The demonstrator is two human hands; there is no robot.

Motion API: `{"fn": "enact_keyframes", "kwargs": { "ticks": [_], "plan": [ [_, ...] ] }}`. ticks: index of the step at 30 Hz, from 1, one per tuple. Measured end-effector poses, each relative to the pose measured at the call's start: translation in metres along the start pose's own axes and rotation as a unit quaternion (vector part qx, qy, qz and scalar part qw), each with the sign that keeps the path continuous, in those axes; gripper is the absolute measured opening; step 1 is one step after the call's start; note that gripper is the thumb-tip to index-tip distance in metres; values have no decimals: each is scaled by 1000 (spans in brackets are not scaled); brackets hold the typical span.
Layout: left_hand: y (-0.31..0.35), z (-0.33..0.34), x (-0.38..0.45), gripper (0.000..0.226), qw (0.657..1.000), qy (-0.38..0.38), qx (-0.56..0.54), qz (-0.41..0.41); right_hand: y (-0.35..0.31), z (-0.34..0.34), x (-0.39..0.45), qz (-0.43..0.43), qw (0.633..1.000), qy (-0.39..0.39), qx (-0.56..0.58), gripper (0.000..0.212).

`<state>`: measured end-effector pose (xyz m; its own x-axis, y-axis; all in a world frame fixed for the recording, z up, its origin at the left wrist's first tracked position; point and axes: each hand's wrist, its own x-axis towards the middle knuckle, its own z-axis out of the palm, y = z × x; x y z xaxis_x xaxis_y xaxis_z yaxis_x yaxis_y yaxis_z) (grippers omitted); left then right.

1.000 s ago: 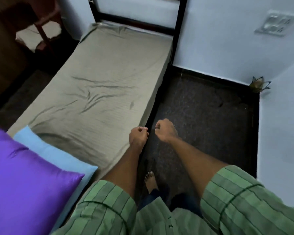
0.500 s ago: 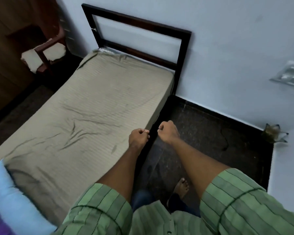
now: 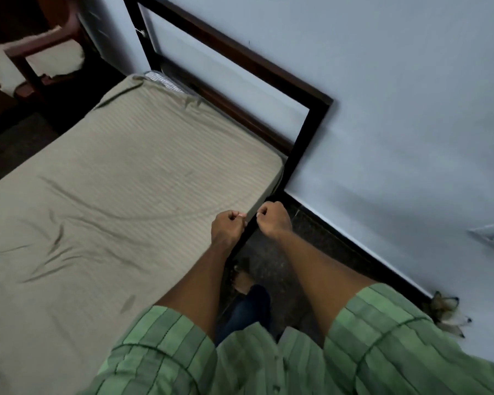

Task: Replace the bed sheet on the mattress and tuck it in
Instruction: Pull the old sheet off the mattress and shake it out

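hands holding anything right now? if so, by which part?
Cannot tell. The left hand and right hand are both curled into fists beside the edge of the beige striped fabric bed sheet, but no cloth shows in either.

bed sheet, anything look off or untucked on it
Yes. At the far corner by the headboard, the bed sheet has pulled back, baring a striped patch of mattress. Creases also cross its near left part. Both hands hover curled near its right edge.

Dark-framed bed, wrinkled beige sheet over mattress – dark floor
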<state>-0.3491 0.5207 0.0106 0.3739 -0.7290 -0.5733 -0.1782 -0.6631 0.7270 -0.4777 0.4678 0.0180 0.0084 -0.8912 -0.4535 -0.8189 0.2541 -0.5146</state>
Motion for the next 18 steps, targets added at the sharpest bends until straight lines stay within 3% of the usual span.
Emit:
{"fn": "enact_keyframes", "kwargs": {
  "ticks": [3,8,12,18],
  "plan": [
    [23,27,57,16,999,0,-12,-31,3,-13,61,10,1000,-13,-9,25],
    [59,66,128,21,1000,-14,-9,-25,22,-20,147,55,998,-12,7,16],
    [64,98,185,22,999,30,-16,-31,40,-7,219,92,995,-26,35,21],
    [45,154,256,20,995,94,42,13,63,26,334,129,989,-64,39,53]
  ]
}}
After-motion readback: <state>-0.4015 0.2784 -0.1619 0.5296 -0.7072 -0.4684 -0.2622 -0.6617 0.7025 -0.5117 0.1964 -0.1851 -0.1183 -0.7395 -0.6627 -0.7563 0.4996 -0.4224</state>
